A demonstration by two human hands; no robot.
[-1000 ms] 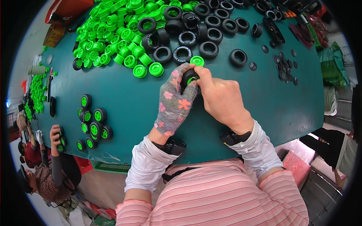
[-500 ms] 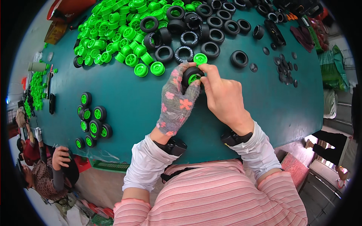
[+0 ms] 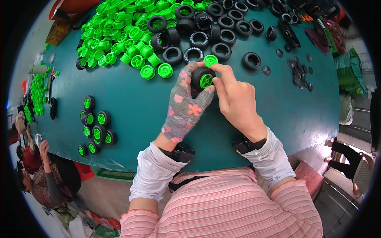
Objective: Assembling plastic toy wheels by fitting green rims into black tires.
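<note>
Between both hands is a small toy wheel [image 3: 202, 79], a black tyre with a green spoked rim seated in its opening. My left hand [image 3: 185, 101], in a grey floral glove, is closed round the tyre's left side, thumb at the lower edge. My bare right hand [image 3: 240, 101] pinches the wheel's right side with thumb and forefinger. Just beyond the fingertips lies a loose green rim [image 3: 210, 60]. Loose black tyres [image 3: 221, 51] and a heap of green rims [image 3: 115, 37] spread farther back.
Several wheels with green rims in tyres [image 3: 99, 133] are grouped at left on the green table [image 3: 143, 107]. Small black discs [image 3: 299, 73] lie at right, near a black tool-like object [image 3: 288, 34]. Another person [image 3: 47, 174] is at the far left; a standing person [image 3: 349, 158] at right.
The wheel has turned slightly, so more of its green rim faces me. My right thumb has shifted a little. The person at left has moved their raised hand leftward.
</note>
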